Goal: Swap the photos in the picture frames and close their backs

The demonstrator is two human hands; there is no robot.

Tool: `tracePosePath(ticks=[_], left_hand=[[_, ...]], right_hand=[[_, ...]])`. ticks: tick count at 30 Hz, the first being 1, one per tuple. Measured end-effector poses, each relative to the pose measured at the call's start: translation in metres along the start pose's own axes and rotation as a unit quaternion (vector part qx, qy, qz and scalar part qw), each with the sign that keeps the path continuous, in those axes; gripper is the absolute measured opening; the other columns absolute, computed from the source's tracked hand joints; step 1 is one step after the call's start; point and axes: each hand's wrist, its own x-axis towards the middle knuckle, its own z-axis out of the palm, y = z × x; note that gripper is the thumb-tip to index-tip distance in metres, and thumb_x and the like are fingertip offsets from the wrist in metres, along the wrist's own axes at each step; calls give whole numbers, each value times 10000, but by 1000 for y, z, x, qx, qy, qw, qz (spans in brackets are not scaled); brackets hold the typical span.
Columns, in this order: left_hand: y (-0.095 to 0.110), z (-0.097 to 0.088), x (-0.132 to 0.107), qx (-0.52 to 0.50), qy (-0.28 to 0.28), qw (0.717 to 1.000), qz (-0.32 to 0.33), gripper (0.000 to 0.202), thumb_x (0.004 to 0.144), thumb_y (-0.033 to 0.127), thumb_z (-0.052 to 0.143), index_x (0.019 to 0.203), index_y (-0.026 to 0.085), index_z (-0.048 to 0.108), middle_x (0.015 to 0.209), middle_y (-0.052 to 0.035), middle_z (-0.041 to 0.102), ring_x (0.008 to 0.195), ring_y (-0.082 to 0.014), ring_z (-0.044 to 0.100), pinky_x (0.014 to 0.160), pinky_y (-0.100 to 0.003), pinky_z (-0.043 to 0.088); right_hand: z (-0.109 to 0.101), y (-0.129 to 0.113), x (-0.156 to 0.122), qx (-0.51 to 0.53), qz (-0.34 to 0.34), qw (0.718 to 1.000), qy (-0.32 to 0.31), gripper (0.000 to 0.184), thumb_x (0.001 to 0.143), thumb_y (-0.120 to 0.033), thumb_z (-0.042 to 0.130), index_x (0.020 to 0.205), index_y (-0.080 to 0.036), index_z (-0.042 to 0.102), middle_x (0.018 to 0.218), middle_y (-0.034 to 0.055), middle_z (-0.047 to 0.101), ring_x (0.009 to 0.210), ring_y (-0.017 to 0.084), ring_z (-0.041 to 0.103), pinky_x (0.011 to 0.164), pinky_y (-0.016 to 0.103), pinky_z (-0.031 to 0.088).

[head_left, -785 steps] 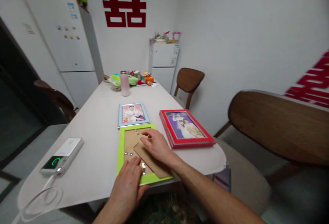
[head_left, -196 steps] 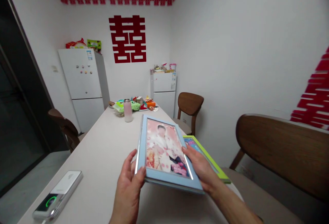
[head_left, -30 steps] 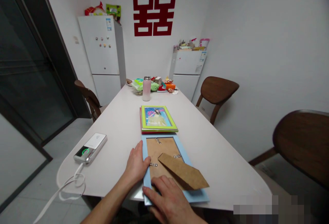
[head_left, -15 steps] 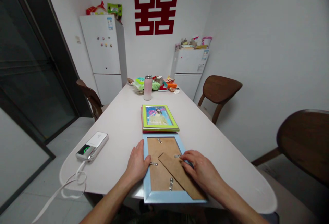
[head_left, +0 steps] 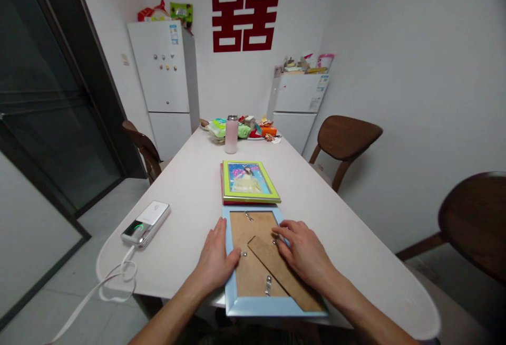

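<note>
A light blue picture frame lies face down at the table's near edge, its brown backing board showing. A slanted brown stand leg is on the board, and small metal clips sit around its edges. My left hand rests along the left border with fingers stretched out, the thumb near the left clip. My right hand is over the right border, fingers bent onto the right clip, which is partly hidden. Just beyond lies a green picture frame on a red one.
A pink bottle stands farther back, before several colourful packets. A power bank with a white cable is at the left. Wooden chairs flank the table. Two white fridges stand behind.
The view has shifted slightly, moving everything a little to the right in the picture. My right fingers have moved a little on the right clip; my left hand stays at the frame's left border.
</note>
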Motion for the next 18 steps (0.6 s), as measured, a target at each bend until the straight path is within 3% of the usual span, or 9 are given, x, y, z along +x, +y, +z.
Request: tracePosePath(ticks=[5, 9, 14, 18], left_hand=[[0, 0, -9, 20, -13, 1000, 1, 704, 630, 177, 458, 1272, 25, 212, 1340, -160, 236, 1231, -220, 208, 1015, -357, 142], [-1, 4, -11, 25, -4, 1000, 18, 662, 643, 176, 432, 1266, 55, 241, 1338, -142, 250, 1233, -207, 206, 1014, -361, 146], [-2, 5, -12, 46, -2, 999, 27, 665, 637, 158, 411, 1264, 21, 235, 1337, -152, 242, 1231, -209, 211, 1016, -354, 149], [-1, 2, -12, 62, -8, 998, 25, 675, 644, 171, 408, 1267, 3, 213, 1338, -162, 238, 1227, -215, 219, 1014, -362, 159]], right_hand=[[6, -44, 2, 79, -98, 991, -53, 170, 752, -213, 466, 812, -209, 625, 808, 36, 561, 805, 155, 472, 733, 278, 367], [19, -66, 12, 56, -91, 993, -58, 141, 752, -219, 483, 751, -197, 623, 762, 39, 543, 781, 157, 463, 704, 280, 372], [26, -62, 18, 89, -77, 992, -49, 166, 759, -182, 460, 754, -170, 625, 756, 51, 546, 776, 160, 467, 710, 285, 387], [8, -41, 10, 173, -87, 979, -64, 207, 744, -153, 459, 882, -168, 612, 892, 65, 546, 864, 155, 475, 798, 299, 378]])
